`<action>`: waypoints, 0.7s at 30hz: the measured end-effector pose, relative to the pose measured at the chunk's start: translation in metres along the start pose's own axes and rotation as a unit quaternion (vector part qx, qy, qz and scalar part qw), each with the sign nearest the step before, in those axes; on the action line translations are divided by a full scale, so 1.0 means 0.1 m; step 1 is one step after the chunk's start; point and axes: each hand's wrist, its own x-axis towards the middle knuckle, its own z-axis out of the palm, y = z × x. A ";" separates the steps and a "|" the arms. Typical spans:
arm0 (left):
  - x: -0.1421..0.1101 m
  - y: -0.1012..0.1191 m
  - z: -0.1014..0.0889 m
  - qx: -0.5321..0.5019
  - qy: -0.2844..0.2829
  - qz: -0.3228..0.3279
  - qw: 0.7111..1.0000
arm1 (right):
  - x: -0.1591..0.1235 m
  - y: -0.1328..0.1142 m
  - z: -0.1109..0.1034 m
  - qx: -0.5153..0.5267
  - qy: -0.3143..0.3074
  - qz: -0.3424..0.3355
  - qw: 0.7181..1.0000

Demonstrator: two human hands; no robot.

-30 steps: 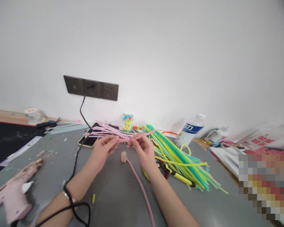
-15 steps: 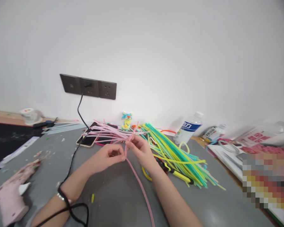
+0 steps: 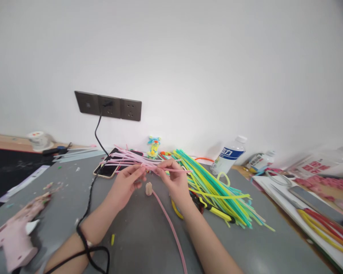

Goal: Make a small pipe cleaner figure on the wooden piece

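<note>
left hand (image 3: 130, 179) and right hand (image 3: 173, 178): both pinching a pink strip (image 3: 182, 171) | strip: level above the table (image 3: 137, 236), free end jutting right | below: tan piece (image 3: 149, 189) beside a long pink stem (image 3: 171, 225) | beyond: pale-pink bundle (image 3: 128, 157) over phone (image 3: 105, 171) | right: green-yellow bundle (image 3: 217, 188)

Grey desk (image 3: 143, 239) agst white wall (image 3: 205, 76), prob. wood ledge (image 3: 13, 142) L.

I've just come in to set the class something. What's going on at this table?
A person's left hand and right hand hold a thin pink strip between them, its end sticking out past the right hand. Nearer the person, a small beige piece and a long pink stem meet, though whether they are joined is unclear. Pale pink stems lie behind the hands, green and yellow stems to the right.
</note>
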 end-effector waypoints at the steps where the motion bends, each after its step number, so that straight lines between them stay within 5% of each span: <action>1: 0.01 0.00 -0.01 -0.013 0.010 -0.001 1.000 | -0.01 0.00 0.01 -0.009 -0.005 -0.001 1.000; 13: 0.03 -0.01 -0.05 0.006 0.023 0.023 0.999 | -0.01 -0.03 -0.01 -0.085 -0.050 -0.018 0.995; 21: 0.00 0.01 -0.05 0.235 -0.073 0.092 0.965 | 0.02 0.02 -0.04 0.021 -0.021 0.034 0.999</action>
